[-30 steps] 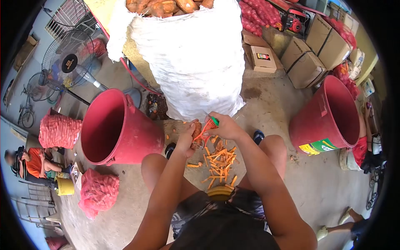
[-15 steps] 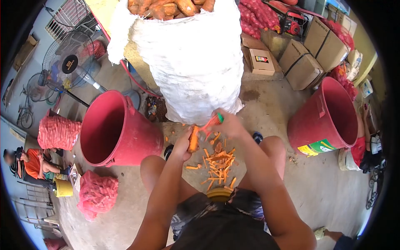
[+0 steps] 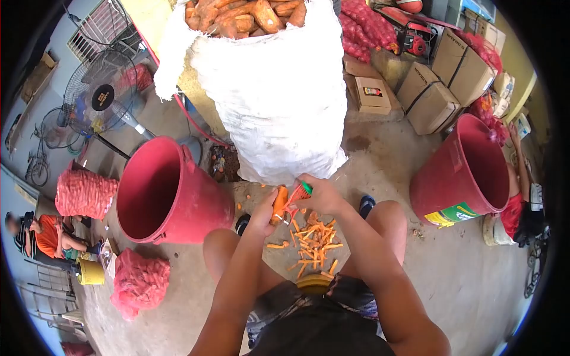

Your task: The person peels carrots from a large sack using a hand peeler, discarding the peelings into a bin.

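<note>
My left hand [image 3: 264,207] is closed round a thick carrot [image 3: 279,200] held upright, part of it peeled to bright orange. The fingers of my right hand [image 3: 320,194] are wrapped round a red and green peeler [image 3: 299,193], whose red end is right at the carrot's side. On the floor below, between my knees, lies a loose pile of orange peelings [image 3: 313,240]. A tall white sack [image 3: 279,101] stands just beyond my hands, filled to the top with unpeeled orange-brown roots [image 3: 249,18].
Large red bins stand at the left [image 3: 205,202] and right [image 3: 436,178]. A pink mesh bag [image 3: 139,282] sits on the left floor, with a standing fan [image 3: 102,98] behind. Cardboard boxes [image 3: 427,98] are stacked at the back right. People are at both sides.
My right hand with the peeler has come lower and nearer to the carrot. The carrot stays in my left hand. At far right, a person's arm has risen by the bin.
</note>
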`<state>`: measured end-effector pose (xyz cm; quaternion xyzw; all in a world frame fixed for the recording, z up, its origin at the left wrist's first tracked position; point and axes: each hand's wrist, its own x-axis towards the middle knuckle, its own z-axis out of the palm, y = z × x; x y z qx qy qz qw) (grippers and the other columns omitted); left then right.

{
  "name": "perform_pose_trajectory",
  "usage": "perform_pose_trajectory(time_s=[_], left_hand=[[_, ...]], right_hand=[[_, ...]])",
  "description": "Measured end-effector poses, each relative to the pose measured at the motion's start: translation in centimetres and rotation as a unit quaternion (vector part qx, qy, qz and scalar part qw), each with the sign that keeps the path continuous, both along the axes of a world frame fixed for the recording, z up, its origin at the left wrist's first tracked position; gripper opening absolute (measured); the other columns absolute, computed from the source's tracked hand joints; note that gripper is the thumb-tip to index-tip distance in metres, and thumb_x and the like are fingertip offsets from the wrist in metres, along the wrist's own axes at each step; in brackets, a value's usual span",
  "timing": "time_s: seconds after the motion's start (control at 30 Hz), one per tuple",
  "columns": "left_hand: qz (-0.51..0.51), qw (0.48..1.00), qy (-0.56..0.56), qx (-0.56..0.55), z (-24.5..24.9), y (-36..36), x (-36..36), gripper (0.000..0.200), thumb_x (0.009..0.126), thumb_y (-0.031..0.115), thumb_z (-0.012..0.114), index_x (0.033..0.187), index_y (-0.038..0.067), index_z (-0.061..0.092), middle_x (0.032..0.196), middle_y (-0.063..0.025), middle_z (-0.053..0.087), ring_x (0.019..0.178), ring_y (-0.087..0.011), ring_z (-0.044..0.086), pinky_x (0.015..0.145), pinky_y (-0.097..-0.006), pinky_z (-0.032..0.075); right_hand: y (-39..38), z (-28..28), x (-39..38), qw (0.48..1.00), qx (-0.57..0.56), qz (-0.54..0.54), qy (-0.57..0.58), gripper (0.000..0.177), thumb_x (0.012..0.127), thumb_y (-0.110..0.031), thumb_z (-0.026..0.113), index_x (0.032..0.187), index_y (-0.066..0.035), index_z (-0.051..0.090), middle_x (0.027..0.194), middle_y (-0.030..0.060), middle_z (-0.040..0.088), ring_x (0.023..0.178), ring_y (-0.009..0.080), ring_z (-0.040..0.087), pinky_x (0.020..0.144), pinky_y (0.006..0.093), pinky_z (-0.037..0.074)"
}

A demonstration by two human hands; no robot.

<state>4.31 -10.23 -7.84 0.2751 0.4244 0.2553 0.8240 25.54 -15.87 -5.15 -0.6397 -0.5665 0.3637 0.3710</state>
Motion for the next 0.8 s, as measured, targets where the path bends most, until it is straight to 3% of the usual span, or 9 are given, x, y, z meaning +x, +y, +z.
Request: perform_pose_trajectory(time_s=[0.03, 0.1, 0.17, 0.37, 0.43, 0.57, 0.63, 0.77, 0.8], left_hand=[[0.022, 1.000, 0.005, -0.019, 0.2, -0.4, 0.3, 0.036, 0.113, 0.043, 0.047, 0.126, 0.014, 0.063, 0.098, -0.0029, 0.066, 0.073, -0.0173, 0.062, 0.063, -0.0347, 0.051], [-0.016, 1.000, 0.025, -0.006, 0.1, -0.5, -0.6, 0.036, 0.113, 0.044, 0.047, 0.125, 0.014, 0.063, 0.098, -0.0031, 0.067, 0.073, -0.0175, 0.062, 0.062, -0.0350, 0.051], [-0.052, 0.998, 0.041, 0.010, -0.3, -0.3, -0.9, 0.037, 0.113, 0.044, 0.047, 0.123, 0.013, 0.064, 0.099, -0.0033, 0.067, 0.073, -0.0176, 0.062, 0.062, -0.0354, 0.051], [-0.068, 0.994, 0.081, 0.020, -0.8, 0.2, -0.8, 0.038, 0.112, 0.046, 0.047, 0.121, 0.012, 0.063, 0.096, -0.0038, 0.065, 0.072, -0.0188, 0.062, 0.062, -0.0353, 0.050], [-0.071, 0.995, 0.062, 0.025, -0.6, 0.4, -1.2, 0.038, 0.112, 0.046, 0.048, 0.128, 0.014, 0.063, 0.095, -0.0039, 0.064, 0.072, -0.0187, 0.062, 0.061, -0.0356, 0.051], [-0.085, 0.996, 0.027, 0.015, 1.6, 0.4, -3.4, 0.038, 0.112, 0.044, 0.048, 0.137, 0.018, 0.061, 0.098, -0.0042, 0.066, 0.074, -0.0188, 0.063, 0.062, -0.0366, 0.051], [0.015, 0.997, 0.060, 0.041, 1.7, 0.7, -2.9, 0.040, 0.114, 0.039, 0.045, 0.144, 0.016, 0.059, 0.100, -0.0041, 0.066, 0.073, -0.0178, 0.062, 0.061, -0.0347, 0.052], [0.042, 0.999, -0.001, 0.019, -1.5, 1.1, -2.0, 0.039, 0.114, 0.039, 0.045, 0.142, 0.016, 0.060, 0.105, -0.0049, 0.067, 0.076, -0.0178, 0.063, 0.061, -0.0354, 0.053], [0.030, 0.999, -0.009, 0.012, -0.9, 0.7, -1.5, 0.037, 0.114, 0.039, 0.046, 0.140, 0.018, 0.060, 0.102, -0.0048, 0.066, 0.076, -0.0178, 0.064, 0.060, -0.0327, 0.051]], right_hand=[[-0.4, -0.3, -0.5, 0.998, 0.041, 0.040, 0.015, 0.062, 0.072, -0.031, 0.096, 0.121, -0.009, 0.066, 0.098, 0.0161, 0.073, 0.095, 0.0267, 0.071, 0.086, 0.0421, 0.056], [0.6, -0.3, 1.2, 1.000, 0.018, 0.010, 0.019, 0.062, 0.070, -0.033, 0.097, 0.119, -0.009, 0.067, 0.095, 0.0162, 0.072, 0.091, 0.0285, 0.070, 0.084, 0.0417, 0.056], [1.5, 0.2, 2.9, 0.995, -0.036, -0.095, -0.010, 0.063, 0.069, -0.035, 0.098, 0.118, -0.011, 0.067, 0.092, 0.0154, 0.072, 0.087, 0.0300, 0.070, 0.082, 0.0413, 0.056], [1.5, -0.5, 2.4, 0.992, -0.001, -0.108, -0.063, 0.061, 0.072, -0.037, 0.096, 0.118, -0.010, 0.065, 0.088, 0.0159, 0.072, 0.088, 0.0315, 0.072, 0.080, 0.0436, 0.056], [2.1, -1.9, 2.8, 0.993, 0.020, -0.106, -0.057, 0.061, 0.073, -0.037, 0.096, 0.118, -0.010, 0.065, 0.089, 0.0164, 0.073, 0.088, 0.0318, 0.073, 0.079, 0.0440, 0.056], [2.9, -2.3, 5.1, 0.975, 0.004, -0.209, -0.077, 0.058, 0.074, -0.033, 0.095, 0.117, -0.008, 0.064, 0.092, 0.0163, 0.074, 0.085, 0.0310, 0.072, 0.079, 0.0435, 0.056], [1.9, 1.2, 3.4, 0.991, -0.016, -0.127, -0.023, 0.056, 0.074, -0.031, 0.095, 0.116, -0.008, 0.064, 0.092, 0.0154, 0.074, 0.084, 0.0268, 0.071, 0.079, 0.0425, 0.056], [-0.4, 1.2, -1.7, 0.998, -0.023, 0.045, 0.047, 0.052, 0.075, -0.020, 0.095, 0.117, -0.009, 0.066, 0.096, 0.0064, 0.074, 0.089, 0.0151, 0.067, 0.081, 0.0345, 0.056], [-0.3, 0.7, -1.7, 0.998, -0.023, 0.042, 0.049, 0.052, 0.075, -0.020, 0.095, 0.117, -0.009, 0.066, 0.096, 0.0064, 0.074, 0.089, 0.0151, 0.067, 0.081, 0.0345, 0.056]])
